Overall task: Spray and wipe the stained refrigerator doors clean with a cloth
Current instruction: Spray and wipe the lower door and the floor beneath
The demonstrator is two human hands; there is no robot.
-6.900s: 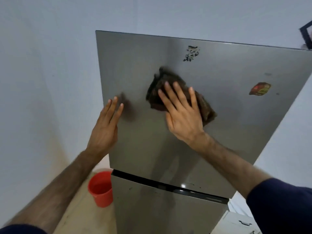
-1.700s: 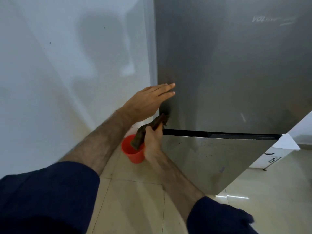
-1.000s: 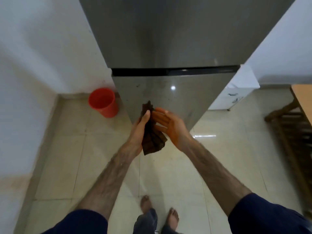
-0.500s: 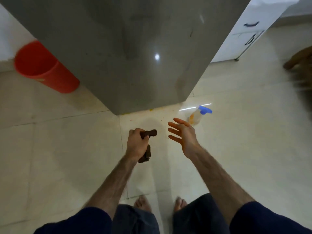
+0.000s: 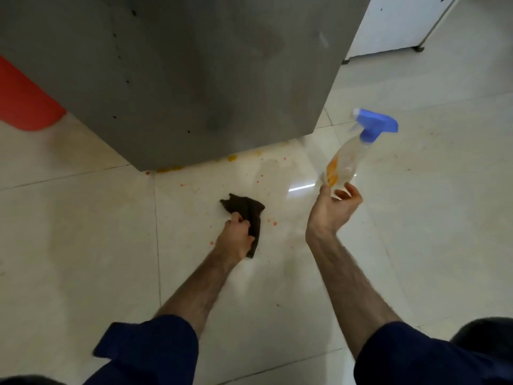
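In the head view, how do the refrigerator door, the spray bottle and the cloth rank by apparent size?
1. refrigerator door, by far the largest
2. spray bottle
3. cloth, though the left hand hides part, so this is unsure

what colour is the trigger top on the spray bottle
Blue, seen in the head view: the spray bottle trigger top.

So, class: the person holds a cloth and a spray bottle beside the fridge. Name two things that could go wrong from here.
1. The right hand pinches the spray bottle only at its base, tilted, so it might slip and fall.
2. Orange spots on the glossy floor may be slippery, and the cloth in the left hand could smear them.
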